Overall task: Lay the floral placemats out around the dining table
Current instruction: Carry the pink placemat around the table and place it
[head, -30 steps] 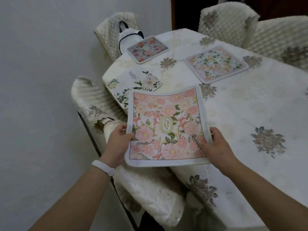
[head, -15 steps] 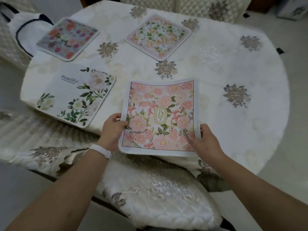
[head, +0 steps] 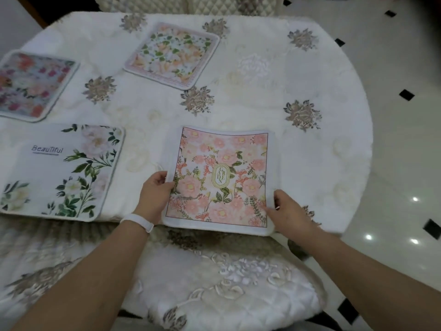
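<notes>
The pink floral placemat (head: 220, 177) sits at the near edge of the dining table (head: 334, 144), its near border at or just past the rim and its far edge bowed slightly. The left hand (head: 155, 197) grasps its left edge, thumb on top, with a white wristband (head: 137, 222) around the wrist; the right hand (head: 290, 213) pinches its near right corner. Three other mats already lie flat on the table: to the left, well apart from the pink one, a white mat with green leaves and the word "Beautiful" (head: 62, 170); far left, a mat with red and pink blooms (head: 31, 84), partly cut off by the frame; and farther back near the middle, a pale mat with orange flowers and green leaves (head: 171, 54), turned at an angle. All four are squarish with rounded corners and thin, soft-looking borders. The pink mat carries an oval gold emblem at its centre. The table is rounded and covered by a white cloth (head: 250, 108) embroidered with grey-brown flower clusters. Directly below the pink mat, between the forearms, stands a chair with a quilted cream seat cover (head: 226, 290) with raised embroidered roses. A glossy pale floor with small black diamond insets (head: 405, 95) lies to the right.
</notes>
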`<state>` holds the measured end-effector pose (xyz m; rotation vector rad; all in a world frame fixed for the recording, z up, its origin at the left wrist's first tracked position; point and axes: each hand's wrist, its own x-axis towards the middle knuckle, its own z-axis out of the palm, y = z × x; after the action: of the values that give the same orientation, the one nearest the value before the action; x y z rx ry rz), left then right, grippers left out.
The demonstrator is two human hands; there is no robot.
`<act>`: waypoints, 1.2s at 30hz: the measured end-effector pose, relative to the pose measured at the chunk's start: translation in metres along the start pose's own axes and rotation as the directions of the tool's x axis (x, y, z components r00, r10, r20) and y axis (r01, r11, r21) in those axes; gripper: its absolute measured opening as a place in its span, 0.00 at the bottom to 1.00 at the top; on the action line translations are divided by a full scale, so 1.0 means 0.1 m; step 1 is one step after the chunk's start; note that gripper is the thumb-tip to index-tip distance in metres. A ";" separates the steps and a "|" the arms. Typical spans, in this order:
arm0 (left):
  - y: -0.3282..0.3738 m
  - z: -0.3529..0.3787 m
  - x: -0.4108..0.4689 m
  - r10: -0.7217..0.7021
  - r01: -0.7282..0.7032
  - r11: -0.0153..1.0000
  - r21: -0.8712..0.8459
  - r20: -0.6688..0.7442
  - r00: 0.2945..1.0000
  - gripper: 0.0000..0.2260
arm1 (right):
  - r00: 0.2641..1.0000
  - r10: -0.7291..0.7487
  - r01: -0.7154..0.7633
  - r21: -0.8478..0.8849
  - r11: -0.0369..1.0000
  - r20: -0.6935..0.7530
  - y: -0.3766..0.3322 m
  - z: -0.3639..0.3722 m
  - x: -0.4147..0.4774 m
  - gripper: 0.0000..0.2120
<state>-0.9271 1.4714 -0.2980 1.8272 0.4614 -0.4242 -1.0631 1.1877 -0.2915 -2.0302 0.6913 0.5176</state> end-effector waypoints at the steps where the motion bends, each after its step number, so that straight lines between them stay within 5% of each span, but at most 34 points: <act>1: -0.03 0.01 0.01 -0.004 0.004 1.000 0.005 -0.002 1.000 0.09 | 1.000 0.010 -0.010 0.017 1.000 -0.002 0.02 0.01 0.01 0.04; 16: -0.14 -0.07 0.07 0.073 -0.059 0.954 0.294 -0.038 0.997 0.19 | 0.999 0.039 -0.040 0.069 0.997 0.009 0.00 -0.06 0.21 0.13; 19: -0.19 -0.13 0.02 0.128 -0.135 0.878 0.459 0.045 0.991 0.23 | 0.998 -0.041 0.037 -0.106 0.994 -0.036 0.06 -0.06 0.19 0.14; 23: -0.31 -0.19 -0.08 0.210 -0.308 0.681 0.665 0.225 0.951 0.29 | 0.981 -0.186 0.149 -0.381 0.913 -0.062 0.18 0.01 0.12 0.34; 28: -0.41 -0.37 -0.13 0.125 -0.420 0.425 0.801 0.408 0.904 0.44 | 0.957 -0.292 0.237 -0.587 0.774 0.001 0.33 0.12 0.01 0.44; 36: -0.51 -0.53 -0.07 0.192 -0.513 0.373 0.773 0.477 0.858 0.48 | 0.940 -0.341 0.247 -0.699 0.671 0.004 0.41 0.24 -0.01 0.45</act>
<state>-0.9559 1.5352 -0.3213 2.7334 -0.5527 -0.7147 -1.0928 1.1902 -0.3290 -2.8477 0.2139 0.4968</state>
